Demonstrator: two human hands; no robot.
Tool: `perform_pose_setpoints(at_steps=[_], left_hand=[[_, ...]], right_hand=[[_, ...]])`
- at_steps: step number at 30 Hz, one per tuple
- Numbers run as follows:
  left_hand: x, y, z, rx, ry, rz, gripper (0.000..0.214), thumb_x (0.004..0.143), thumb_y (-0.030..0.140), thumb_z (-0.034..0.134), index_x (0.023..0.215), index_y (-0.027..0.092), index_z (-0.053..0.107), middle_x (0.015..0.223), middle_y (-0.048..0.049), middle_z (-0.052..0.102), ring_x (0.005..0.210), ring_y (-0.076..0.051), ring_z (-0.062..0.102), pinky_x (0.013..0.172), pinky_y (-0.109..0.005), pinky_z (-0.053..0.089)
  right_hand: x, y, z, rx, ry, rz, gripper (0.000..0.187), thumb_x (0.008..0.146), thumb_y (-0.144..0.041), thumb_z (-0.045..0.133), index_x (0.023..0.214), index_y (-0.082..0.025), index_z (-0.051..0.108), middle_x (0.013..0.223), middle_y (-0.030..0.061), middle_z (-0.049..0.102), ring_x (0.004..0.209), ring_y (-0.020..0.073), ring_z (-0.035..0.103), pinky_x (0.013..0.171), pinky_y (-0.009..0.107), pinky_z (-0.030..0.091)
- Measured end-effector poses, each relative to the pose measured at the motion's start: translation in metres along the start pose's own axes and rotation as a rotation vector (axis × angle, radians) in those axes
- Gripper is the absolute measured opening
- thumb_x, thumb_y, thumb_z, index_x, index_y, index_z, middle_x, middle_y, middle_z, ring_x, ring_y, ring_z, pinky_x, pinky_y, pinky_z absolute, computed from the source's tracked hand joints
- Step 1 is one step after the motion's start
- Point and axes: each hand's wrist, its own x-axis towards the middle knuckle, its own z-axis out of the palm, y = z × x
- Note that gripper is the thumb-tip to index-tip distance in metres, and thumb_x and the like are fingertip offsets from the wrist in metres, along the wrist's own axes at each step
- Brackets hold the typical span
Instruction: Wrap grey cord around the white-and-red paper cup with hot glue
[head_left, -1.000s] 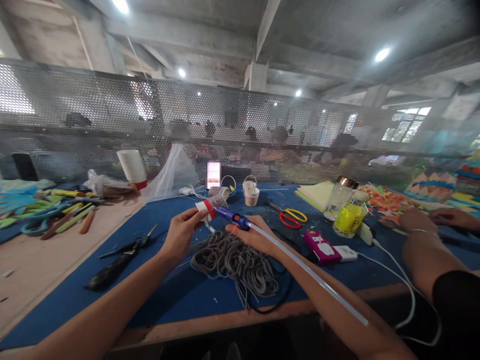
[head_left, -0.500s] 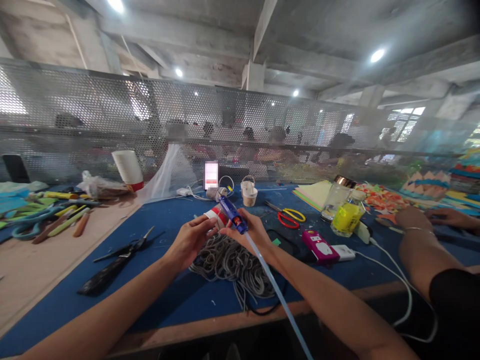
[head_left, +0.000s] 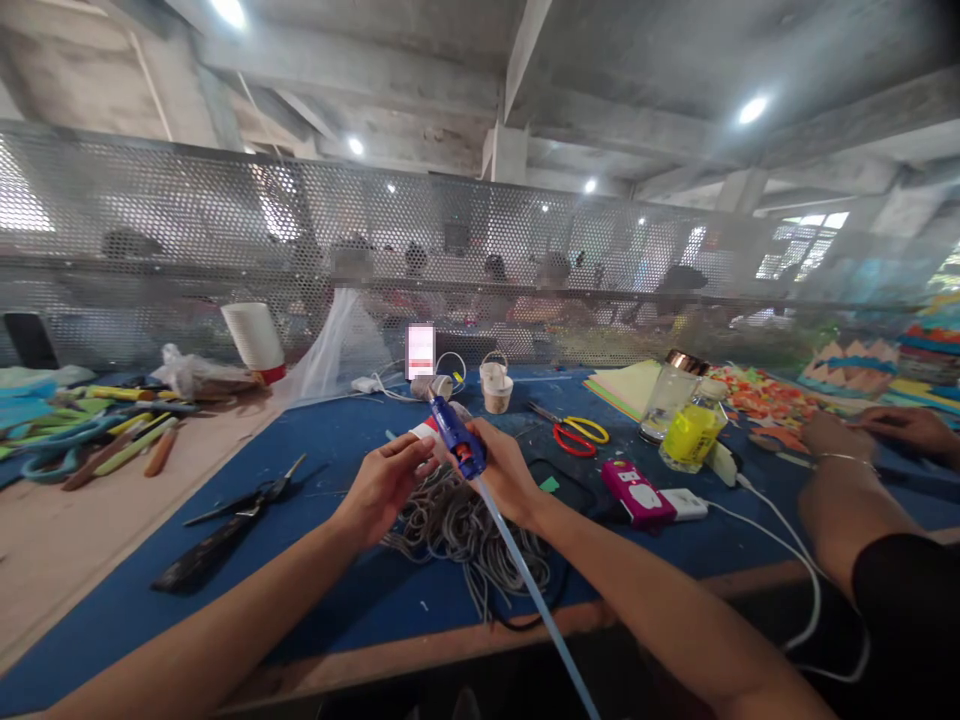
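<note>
My right hand [head_left: 504, 472] is closed round a blue glue gun [head_left: 456, 440] with a long clear glue stick [head_left: 525, 580] trailing back toward me. The gun's tip points up and away, next to a small red-and-white paper cup wrapped in grey cord [head_left: 429, 432]. My left hand [head_left: 384, 482] holds that cup with curled fingers, just left of the gun. Both hands hover over a loose pile of grey cord [head_left: 465, 530] on the blue table mat [head_left: 337, 580].
Black scissors [head_left: 225, 520] lie to the left, red-and-yellow scissors [head_left: 574, 432] behind my right hand. A pink device [head_left: 636, 492] with a white charger cable, a glass jar [head_left: 667, 400] and a yellow bottle [head_left: 688, 432] stand to the right. Another person's hands [head_left: 832, 440] work at far right. A perforated metal screen [head_left: 480, 260] closes the back.
My right hand has swung the glue gun from lying sideways to pointing up and away. The glue stick now trails straight toward me. Both hands drew slightly closer together.
</note>
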Motion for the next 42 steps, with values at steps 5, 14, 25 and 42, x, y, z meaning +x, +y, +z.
perform_pose_setpoints(at_steps=[5, 14, 25, 42], left_hand=[[0.000, 0.001, -0.001, 0.117, 0.049, -0.008, 0.028, 0.069, 0.028, 0.081, 0.093, 0.014, 0.076, 0.096, -0.0093, 0.075, 0.084, -0.016, 0.067, 0.077, -0.025, 0.051], [-0.003, -0.002, -0.003, 0.329, -0.073, 0.063, 0.036, 0.076, 0.036, 0.073, 0.106, 0.016, 0.074, 0.092, -0.0087, 0.076, 0.080, -0.022, 0.068, 0.078, -0.032, 0.049], [-0.010, 0.005, 0.002, 0.484, -0.117, 0.087, 0.033, 0.077, 0.038, 0.070, 0.099, 0.013, 0.074, 0.089, -0.0058, 0.075, 0.081, -0.021, 0.066, 0.079, -0.028, 0.047], [-0.013, 0.004, 0.003, 0.497, -0.197, 0.067, 0.027, 0.078, 0.035, 0.069, 0.094, 0.013, 0.073, 0.079, -0.0034, 0.071, 0.073, -0.017, 0.061, 0.070, -0.026, 0.044]], right_hand=[[0.004, -0.002, -0.012, -0.016, 0.091, -0.109, 0.006, 0.078, -0.016, 0.056, 0.083, -0.018, 0.053, 0.079, -0.0018, 0.057, 0.070, 0.0113, 0.049, 0.067, 0.021, 0.037], [0.007, -0.003, -0.017, 0.048, 0.112, -0.096, 0.014, 0.087, -0.031, 0.055, 0.083, -0.017, 0.053, 0.077, -0.0007, 0.058, 0.071, 0.0122, 0.050, 0.070, 0.023, 0.040], [0.009, 0.000, -0.019, 0.040, 0.134, -0.078, 0.014, 0.085, -0.033, 0.060, 0.085, -0.019, 0.058, 0.075, -0.0013, 0.059, 0.067, 0.0123, 0.051, 0.065, 0.025, 0.040], [0.012, -0.008, -0.019, 0.101, 0.168, 0.009, 0.026, 0.081, -0.045, 0.062, 0.082, -0.019, 0.059, 0.075, 0.0004, 0.061, 0.068, 0.0140, 0.054, 0.067, 0.027, 0.044]])
